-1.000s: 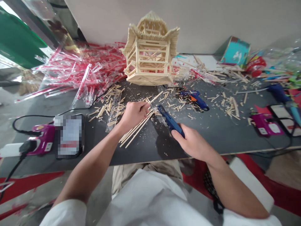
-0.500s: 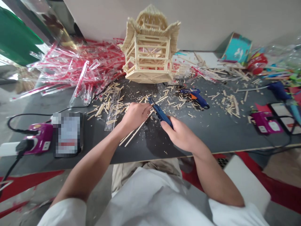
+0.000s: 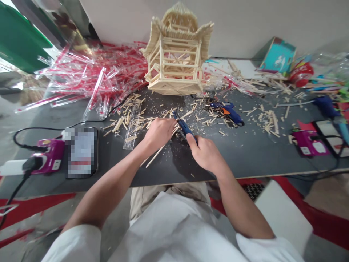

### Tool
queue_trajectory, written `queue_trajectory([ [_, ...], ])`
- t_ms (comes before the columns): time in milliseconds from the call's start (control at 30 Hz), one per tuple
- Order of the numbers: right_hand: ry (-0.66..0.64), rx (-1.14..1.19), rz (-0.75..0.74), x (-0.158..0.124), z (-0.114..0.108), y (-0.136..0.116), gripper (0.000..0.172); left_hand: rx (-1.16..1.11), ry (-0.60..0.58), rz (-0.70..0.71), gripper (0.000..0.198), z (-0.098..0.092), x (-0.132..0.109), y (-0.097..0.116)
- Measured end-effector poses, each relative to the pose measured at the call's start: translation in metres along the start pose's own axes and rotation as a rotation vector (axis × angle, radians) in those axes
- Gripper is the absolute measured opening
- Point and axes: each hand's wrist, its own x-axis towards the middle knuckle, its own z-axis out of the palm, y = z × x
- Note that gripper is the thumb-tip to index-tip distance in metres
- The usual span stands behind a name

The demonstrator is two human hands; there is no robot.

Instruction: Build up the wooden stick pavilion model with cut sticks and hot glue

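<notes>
My left hand (image 3: 161, 131) is closed over thin wooden sticks (image 3: 156, 156), pressing them to the dark tabletop, with their near ends sticking out below the palm. In my right hand (image 3: 203, 148) is a blue utility knife (image 3: 184, 126), its tip pointing away and left, close beside my left fingertips. The thumb lies along the knife's handle. Whether the blade touches a stick is too small to tell. Beyond both hands stands a pavilion model (image 3: 178, 54) built from wooden sticks. A clear plastic ruler (image 3: 132, 133) lies left of my left hand, partly under stick offcuts.
Behind on the left is a heap of red-and-clear plastic wrappers (image 3: 89, 76). A blue glue gun (image 3: 227, 112) lies right of the knife among cut bits. A phone (image 3: 81, 153) and a purple power adapter (image 3: 50, 154) with cables occupy the left; another purple adapter (image 3: 311, 142) sits right.
The knife and my right hand have shifted slightly left and farther forward, closer to my left hand. My left hand still presses on the sticks. The whole view has shifted a little.
</notes>
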Motion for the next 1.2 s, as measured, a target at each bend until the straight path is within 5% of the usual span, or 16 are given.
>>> queue_trajectory([
  [800, 0.187, -0.295, -0.118, 0.009, 0.007, 0.020, 0.065, 0.108, 0.065, -0.003, 0.031, -0.021, -0.007, 0.019],
  [967, 0.191, -0.316, -0.127, 0.003, 0.005, 0.022, 0.062, 0.028, 0.184, -0.016, 0.038, -0.022, -0.002, 0.014],
  [1200, 0.428, -0.341, -0.158, -0.019, 0.014, 0.038, 0.054, -0.370, 0.194, -0.222, 0.031, -0.023, 0.005, 0.002],
])
